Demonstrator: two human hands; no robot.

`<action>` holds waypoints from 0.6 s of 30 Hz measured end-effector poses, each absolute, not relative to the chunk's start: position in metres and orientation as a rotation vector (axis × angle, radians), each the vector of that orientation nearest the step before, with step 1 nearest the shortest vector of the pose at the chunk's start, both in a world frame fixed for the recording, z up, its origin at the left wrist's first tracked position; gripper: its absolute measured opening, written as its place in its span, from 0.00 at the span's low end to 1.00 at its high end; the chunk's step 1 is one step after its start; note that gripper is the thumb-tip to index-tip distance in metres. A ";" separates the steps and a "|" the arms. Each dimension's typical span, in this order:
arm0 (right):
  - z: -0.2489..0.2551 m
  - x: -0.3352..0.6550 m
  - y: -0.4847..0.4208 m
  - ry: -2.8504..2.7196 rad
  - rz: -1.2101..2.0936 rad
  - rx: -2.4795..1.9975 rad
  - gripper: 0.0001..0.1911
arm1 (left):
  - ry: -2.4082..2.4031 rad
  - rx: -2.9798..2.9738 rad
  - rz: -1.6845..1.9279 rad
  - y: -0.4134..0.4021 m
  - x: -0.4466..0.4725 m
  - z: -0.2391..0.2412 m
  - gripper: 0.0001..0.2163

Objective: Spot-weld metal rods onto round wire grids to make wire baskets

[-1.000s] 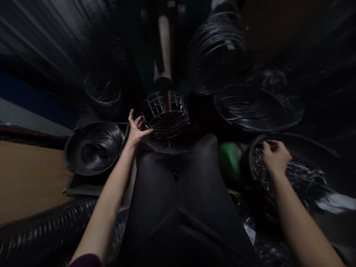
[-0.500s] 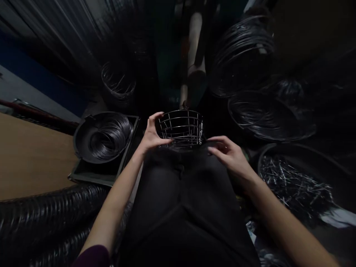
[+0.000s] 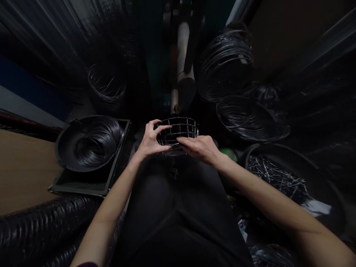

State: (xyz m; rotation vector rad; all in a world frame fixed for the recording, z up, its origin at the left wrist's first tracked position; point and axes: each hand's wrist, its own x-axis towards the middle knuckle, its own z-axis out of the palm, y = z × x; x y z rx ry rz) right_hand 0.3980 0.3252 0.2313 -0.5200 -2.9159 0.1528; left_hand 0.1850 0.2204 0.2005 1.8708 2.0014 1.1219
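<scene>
Head view, dim light, edges blurred. Cage (image 3: 180,132) of thin bright wire sits at centre, just beyond the knees of dark trousers (image 3: 178,215) and below the end of a pale machine arm (image 3: 183,48). Left hand (image 3: 151,140) holds the cage by its left side: thumb and fingers set wide in a C, thumb low along the front, one fingertip near the top rim, another across the wires. Right hand (image 3: 201,146) at the cage's front right, fingers close together and pointing left, tips at the wires; cannot tell whether they pinch anything. Thumb mostly hidden. The two thumbs and fingertips lie near each other, cage between the palms.

Left side: coil (image 3: 97,146) of wire in a round basin (image 3: 64,148), the basin tilted on a green-grey crate (image 3: 80,188). Ribbed dark stack (image 3: 47,222) nearer the body. Loose hoops (image 3: 107,89) farther off.

Right side: tub (image 3: 314,159) with a tangle of short rods (image 3: 275,178), white sheet (image 3: 318,207) beside them. Green object (image 3: 229,154) partly behind the right forearm. Beyond, a shallow tray of rings (image 3: 241,118); above that, a larger wire bundle (image 3: 225,55).
</scene>
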 end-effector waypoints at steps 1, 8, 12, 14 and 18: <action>0.233 0.397 0.328 -2.916 0.115 -0.493 0.18 | 2.006 1.862 1.137 0.222 0.184 0.200 0.32; 0.246 0.385 0.347 -2.903 -0.086 -0.456 0.17 | 2.022 1.872 1.170 0.242 0.179 0.203 0.32; 0.250 0.381 0.352 -2.934 -0.157 -0.440 0.18 | 2.044 1.847 1.180 0.249 0.176 0.205 0.32; 0.250 0.380 0.353 -2.938 -0.177 -0.441 0.19 | 2.039 1.839 1.179 0.250 0.175 0.206 0.31; 0.252 0.378 0.354 -2.910 -0.185 -0.467 0.18 | 2.009 1.834 1.181 0.253 0.171 0.207 0.32</action>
